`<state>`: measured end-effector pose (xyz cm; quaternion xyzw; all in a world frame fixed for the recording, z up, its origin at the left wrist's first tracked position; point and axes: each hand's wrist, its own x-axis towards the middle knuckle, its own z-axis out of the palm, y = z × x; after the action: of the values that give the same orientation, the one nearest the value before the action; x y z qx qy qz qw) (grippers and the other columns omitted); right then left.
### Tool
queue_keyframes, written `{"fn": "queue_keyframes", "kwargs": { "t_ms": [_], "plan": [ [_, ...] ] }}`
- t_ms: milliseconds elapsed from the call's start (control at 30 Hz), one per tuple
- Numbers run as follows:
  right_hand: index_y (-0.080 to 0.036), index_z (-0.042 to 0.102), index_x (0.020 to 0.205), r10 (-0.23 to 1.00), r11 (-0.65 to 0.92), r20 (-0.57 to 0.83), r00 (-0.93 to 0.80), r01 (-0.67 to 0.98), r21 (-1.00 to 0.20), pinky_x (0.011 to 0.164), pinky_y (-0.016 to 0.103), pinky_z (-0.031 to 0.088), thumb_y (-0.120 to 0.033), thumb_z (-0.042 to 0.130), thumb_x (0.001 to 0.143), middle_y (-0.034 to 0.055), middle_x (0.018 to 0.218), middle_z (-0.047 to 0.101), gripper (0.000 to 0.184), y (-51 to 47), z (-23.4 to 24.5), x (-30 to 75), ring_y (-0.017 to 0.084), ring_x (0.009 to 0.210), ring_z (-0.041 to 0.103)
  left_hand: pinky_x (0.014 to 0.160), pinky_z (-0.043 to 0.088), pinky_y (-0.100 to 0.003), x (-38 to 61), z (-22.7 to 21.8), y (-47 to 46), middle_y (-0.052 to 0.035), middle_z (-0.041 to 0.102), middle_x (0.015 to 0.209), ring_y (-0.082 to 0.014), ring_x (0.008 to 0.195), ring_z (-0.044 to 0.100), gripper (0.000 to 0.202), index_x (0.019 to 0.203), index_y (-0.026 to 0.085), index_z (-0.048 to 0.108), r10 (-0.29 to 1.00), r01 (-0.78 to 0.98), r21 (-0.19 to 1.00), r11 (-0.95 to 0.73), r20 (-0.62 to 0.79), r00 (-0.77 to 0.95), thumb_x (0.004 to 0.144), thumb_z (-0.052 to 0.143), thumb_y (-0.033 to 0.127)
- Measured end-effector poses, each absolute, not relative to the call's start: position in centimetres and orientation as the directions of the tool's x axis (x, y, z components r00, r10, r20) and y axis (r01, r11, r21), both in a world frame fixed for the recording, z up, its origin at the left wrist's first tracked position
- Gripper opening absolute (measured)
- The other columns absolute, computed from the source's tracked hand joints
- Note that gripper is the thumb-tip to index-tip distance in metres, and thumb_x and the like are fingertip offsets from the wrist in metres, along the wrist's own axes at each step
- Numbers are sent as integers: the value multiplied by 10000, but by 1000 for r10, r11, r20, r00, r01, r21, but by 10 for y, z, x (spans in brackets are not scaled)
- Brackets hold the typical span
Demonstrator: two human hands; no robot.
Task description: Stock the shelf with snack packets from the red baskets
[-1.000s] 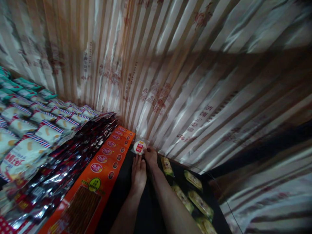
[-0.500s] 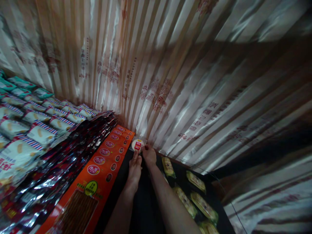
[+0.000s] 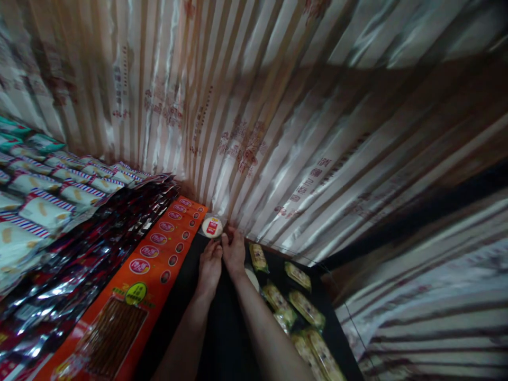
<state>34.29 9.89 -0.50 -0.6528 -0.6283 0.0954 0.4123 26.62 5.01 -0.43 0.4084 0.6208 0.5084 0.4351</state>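
Round cracker in clear film, label up — left hand at six o'clock, right hand at four — both curled, grip unclear

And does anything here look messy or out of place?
Slightly: the yellow-green packets at the right lie scattered at differing angles, which looks uneven against the orange packs overlapping in a straight row further left. I see nothing spilled or torn, though the picture is dim.
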Motion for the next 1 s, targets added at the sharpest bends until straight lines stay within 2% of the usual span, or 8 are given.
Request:
{"fn": "queue_keyframes", "kwargs": {
  "t_ms": [167, 333, 433, 533, 700, 800, 900, 1000],
  "plan": [
    [-174, 590, 1013, 890, 257, 445, 99, 697, -669, 844, 349, 460, -281, 405, 844, 110, 1034, 589, 272, 21, 22, 368, 197, 905, 576, 917, 443, -336, 266, 18, 31, -105, 658, 1081, -193, 1016, 598, 285, 1009, 142, 620, 954, 131, 984, 117, -75, -289, 805, 424, 178],
    [-203, 605, 982, 876, 242, 454, 164, 665, -707, 908, 362, 437, -314, 413, 877, 92, 1009, 619, 245, -88, 32, 404, 205, 1000, 565, 802, 472, -280, 275, 43, -10, -47, 691, 935, -158, 845, 639, 240, 932, 190, 627, 981, 200, 980, -4, 42, -187, 804, 425, 174],
    [-215, 598, 1016, 872, 197, 440, 213, 670, -716, 881, 339, 462, -320, 425, 883, 85, 1010, 636, 242, -156, 27, 423, 197, 977, 588, 769, 459, -240, 281, 53, -45, -20, 682, 891, -137, 811, 628, 218, 857, 207, 635, 977, 272, 946, -177, 201, -65, 807, 424, 180],
    [-219, 608, 1008, 905, 161, 385, 181, 692, -703, 791, 298, 508, -322, 430, 885, 77, 981, 659, 240, -213, 16, 438, 187, 912, 623, 727, 447, -218, 284, 56, -85, -9, 670, 836, -130, 787, 616, 219, 787, 205, 632, 957, 324, 901, -289, 263, 124, 810, 416, 184],
    [-206, 637, 992, 952, 168, 304, 44, 754, -635, 782, 293, 523, -308, 420, 886, 75, 960, 684, 262, -277, -9, 458, 189, 916, 638, 720, 433, -222, 289, 38, -166, -15, 658, 818, -136, 784, 600, 238, 796, 194, 624, 926, 446, 837, -316, 168, 339, 811, 388, 169],
    [-204, 652, 988, 966, 150, 257, 9, 792, -591, 818, 314, 518, -283, 412, 877, 85, 983, 681, 276, -304, -20, 471, 201, 945, 631, 782, 442, -272, 296, 14, -224, -48, 659, 844, -171, 828, 601, 256, 818, 184, 627, 899, 595, 748, -293, 5, 438, 816, 370, 177],
    [-199, 665, 985, 978, 149, 205, -38, 816, -559, 871, 346, 497, -240, 415, 861, 90, 994, 680, 282, -324, -26, 480, 209, 965, 624, 920, 402, -335, 302, -7, -270, -111, 634, 1051, -217, 1029, 556, 295, 936, 158, 630, 877, 691, 661, -291, -104, 469, 792, 373, 141],
    [-184, 670, 989, 978, 170, 193, -74, 820, -547, 900, 375, 482, -222, 416, 852, 102, 1014, 678, 292, -336, -31, 485, 220, 994, 615, 1018, 307, -449, 308, -16, -288, -194, 458, 1330, -307, 1260, 379, 436, 1154, 103, 560, 909, 785, 587, -198, -189, 370, 745, 417, 141]
  ]
}}
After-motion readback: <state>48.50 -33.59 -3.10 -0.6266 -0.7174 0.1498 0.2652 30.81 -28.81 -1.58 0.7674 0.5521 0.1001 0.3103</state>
